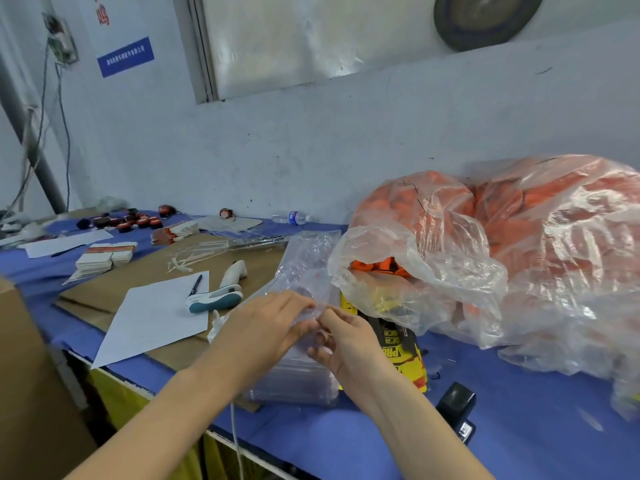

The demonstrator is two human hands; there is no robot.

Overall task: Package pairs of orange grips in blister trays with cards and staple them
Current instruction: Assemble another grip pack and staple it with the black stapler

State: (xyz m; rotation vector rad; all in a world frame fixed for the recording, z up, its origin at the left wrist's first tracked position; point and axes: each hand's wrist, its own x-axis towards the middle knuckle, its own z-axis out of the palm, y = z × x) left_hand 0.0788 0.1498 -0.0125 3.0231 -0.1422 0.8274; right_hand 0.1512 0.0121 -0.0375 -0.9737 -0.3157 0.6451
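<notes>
**Top tray coming off the stack**

Both grips meet on one clear blister tray [308,271]. The left hand [273,327] and right hand [349,346] pinch its thin edge, apparently freeing it from the stack of trays [294,386] on the worktop [536,427]. The orange grips [377,265] sit in the open bag [415,244] just beside. Printed cards [398,348] and a black stapler [455,408] lie near. Nothing looks filled, carded or stapled yet.

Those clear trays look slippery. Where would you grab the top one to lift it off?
Probably best: take the top blister tray by its thin flat rim at the near end, from the front, where the left hand and right hand pinch it. The trays nest in a stack, and the plastic bag of orange grips crowds the right side.
</notes>
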